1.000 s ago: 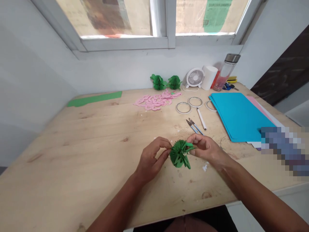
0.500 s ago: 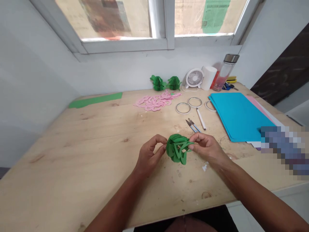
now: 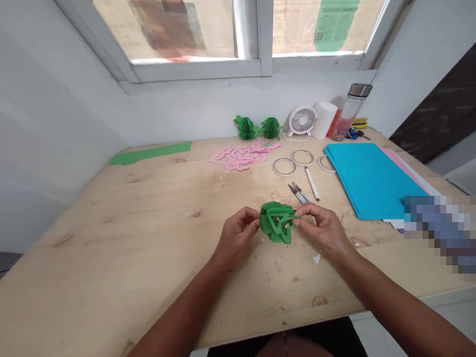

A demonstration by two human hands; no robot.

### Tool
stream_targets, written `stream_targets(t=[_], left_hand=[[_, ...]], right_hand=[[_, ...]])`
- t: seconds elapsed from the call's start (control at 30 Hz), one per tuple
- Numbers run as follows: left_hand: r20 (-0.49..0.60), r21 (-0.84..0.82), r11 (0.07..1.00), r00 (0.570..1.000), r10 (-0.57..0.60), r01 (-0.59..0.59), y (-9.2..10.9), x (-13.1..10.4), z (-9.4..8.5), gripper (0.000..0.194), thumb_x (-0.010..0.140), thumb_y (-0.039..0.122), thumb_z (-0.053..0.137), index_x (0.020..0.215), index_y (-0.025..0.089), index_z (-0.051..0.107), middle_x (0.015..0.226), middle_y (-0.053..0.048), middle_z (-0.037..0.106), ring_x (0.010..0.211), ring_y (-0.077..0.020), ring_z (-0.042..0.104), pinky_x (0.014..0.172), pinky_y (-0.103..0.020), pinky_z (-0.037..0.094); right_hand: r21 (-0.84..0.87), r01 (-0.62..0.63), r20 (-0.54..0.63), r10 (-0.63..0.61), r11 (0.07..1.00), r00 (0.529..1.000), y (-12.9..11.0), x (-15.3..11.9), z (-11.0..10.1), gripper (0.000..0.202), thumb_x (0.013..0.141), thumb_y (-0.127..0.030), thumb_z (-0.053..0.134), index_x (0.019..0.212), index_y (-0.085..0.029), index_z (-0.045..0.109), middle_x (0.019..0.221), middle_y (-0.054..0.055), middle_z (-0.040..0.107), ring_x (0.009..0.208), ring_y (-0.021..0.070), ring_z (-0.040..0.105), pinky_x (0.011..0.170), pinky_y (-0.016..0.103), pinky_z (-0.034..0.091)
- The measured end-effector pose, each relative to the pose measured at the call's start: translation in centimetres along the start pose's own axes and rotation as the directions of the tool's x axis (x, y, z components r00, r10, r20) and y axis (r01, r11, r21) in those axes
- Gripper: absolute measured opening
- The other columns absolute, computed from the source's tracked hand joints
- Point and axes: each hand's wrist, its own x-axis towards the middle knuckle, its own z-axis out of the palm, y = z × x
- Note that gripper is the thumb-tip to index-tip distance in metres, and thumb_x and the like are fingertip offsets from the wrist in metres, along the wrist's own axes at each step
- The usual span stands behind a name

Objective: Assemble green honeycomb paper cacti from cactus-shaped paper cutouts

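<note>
Between my two hands, above the front part of the table, is a green layered paper piece (image 3: pixel 275 223) with cut-out loops on its right side. My left hand (image 3: pixel 240 232) pinches its left edge between thumb and fingers. At its right end, my right hand (image 3: pixel 322 229) grips a thin green strip of the same piece with thumb and forefinger. Small snips (image 3: pixel 298 192) with blue handles lie just behind it, beside a white pen (image 3: pixel 312 183).
Pink paper cut-outs (image 3: pixel 241 156), tape rings (image 3: pixel 284 167) and two green paper shapes (image 3: pixel 246 128) lie toward the wall. A fan (image 3: pixel 302 120), a white cylinder (image 3: pixel 325 120) and a bottle (image 3: pixel 347 114) stand behind. Blue sheets (image 3: pixel 374 181) are at right; a green strip (image 3: pixel 152 153) is back left.
The green piece has turned slightly and looks flatter, its lower edge raised. Both hands still hold it. The whole view has shifted a little.
</note>
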Motion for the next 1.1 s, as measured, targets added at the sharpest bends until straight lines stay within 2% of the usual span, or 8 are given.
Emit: stream_targets(t=[0.2,0.37,0.53,0.7,0.83,0.97,1.03,1.1], left_hand=[[-0.038,-0.018,0.996,0.995,-0.091,0.090,0.3,0.1,0.3,0.028,0.072,0.039,0.072,0.075,0.015,0.058,0.070,-0.002,0.063,0.062,-0.0122,0.057,0.059,-0.024,0.045],[-0.051,0.013,0.994,0.993,-0.106,0.107,0.6,-0.1,0.5,0.027,0.072,0.039,0.071,0.074,0.015,0.057,0.069,-0.001,0.062,0.062,-0.0116,0.056,0.057,-0.022,0.043],[-0.063,0.065,0.992,0.992,-0.107,0.111,0.8,-0.1,0.7,0.025,0.072,0.037,0.070,0.074,0.015,0.059,0.071,-0.001,0.062,0.066,-0.0123,0.057,0.061,-0.023,0.045],[-0.091,0.067,0.989,0.988,-0.125,0.132,1.0,-0.2,0.9,0.028,0.073,0.038,0.068,0.088,0.016,0.060,0.082,-0.005,0.065,0.071,-0.0146,0.060,0.064,-0.026,0.048],[-0.135,0.076,0.992,0.987,-0.089,0.100,0.8,-0.1,0.9,0.030,0.074,0.035,0.068,0.094,0.016,0.057,0.078,-0.003,0.063,0.071,-0.0147,0.061,0.065,-0.026,0.049],[-0.193,0.104,0.994,0.981,0.005,0.015,1.1,-0.4,0.9,0.021,0.078,0.030,0.063,0.092,0.017,0.056,0.074,-0.001,0.062,0.069,-0.0140,0.061,0.067,-0.027,0.050],[-0.271,0.197,0.975,0.950,0.156,-0.103,1.4,-1.0,1.0,0.013,0.080,0.027,0.060,0.089,0.018,0.058,0.071,-0.001,0.061,0.068,-0.0139,0.060,0.067,-0.027,0.050],[-0.288,0.315,0.913,0.891,0.350,-0.257,1.8,-1.9,1.3,0.007,0.081,0.023,0.058,0.087,0.019,0.060,0.070,-0.001,0.061,0.067,-0.0140,0.060,0.068,-0.028,0.049]], right_hand=[[-0.180,0.144,-0.023,-0.151,0.973,0.988,-0.3,-0.2,0.1,0.006,0.077,-0.028,0.062,0.076,-0.022,0.064,0.079,0.002,0.065,0.080,0.0183,0.060,0.077,0.034,0.046],[-0.332,0.256,-0.018,-0.277,0.908,0.961,-0.2,-0.3,0.1,0.004,0.079,-0.020,0.058,0.077,-0.021,0.062,0.078,0.002,0.063,0.079,0.0176,0.057,0.074,0.031,0.045],[-0.330,0.239,0.010,-0.250,0.913,0.968,-0.2,-0.4,0.3,0.006,0.079,-0.015,0.056,0.077,-0.020,0.059,0.071,0.000,0.057,0.064,0.0128,0.051,0.061,0.025,0.042],[-0.321,0.232,-0.002,-0.246,0.918,0.969,-0.2,-0.4,0.4,0.007,0.078,-0.014,0.055,0.077,-0.019,0.059,0.070,0.000,0.056,0.063,0.0121,0.051,0.059,0.024,0.042],[-0.342,0.250,0.004,-0.265,0.906,0.964,-0.2,-0.4,0.3,0.006,0.078,-0.014,0.054,0.077,-0.019,0.058,0.071,0.000,0.056,0.063,0.0121,0.051,0.058,0.025,0.043],[-0.372,0.280,-0.002,-0.302,0.885,0.953,-0.2,-0.5,0.3,0.007,0.078,-0.015,0.053,0.077,-0.020,0.058,0.071,0.000,0.057,0.062,0.0122,0.051,0.057,0.025,0.044],[-0.386,0.291,-0.011,-0.320,0.875,0.947,-0.3,-0.5,0.3,0.007,0.078,-0.015,0.053,0.077,-0.020,0.058,0.070,0.000,0.057,0.061,0.0121,0.052,0.056,0.025,0.044],[-0.396,0.300,-0.012,-0.331,0.868,0.943,-0.3,-0.5,0.4,0.007,0.078,-0.015,0.053,0.077,-0.020,0.058,0.071,0.000,0.057,0.060,0.0118,0.052,0.056,0.024,0.044]])
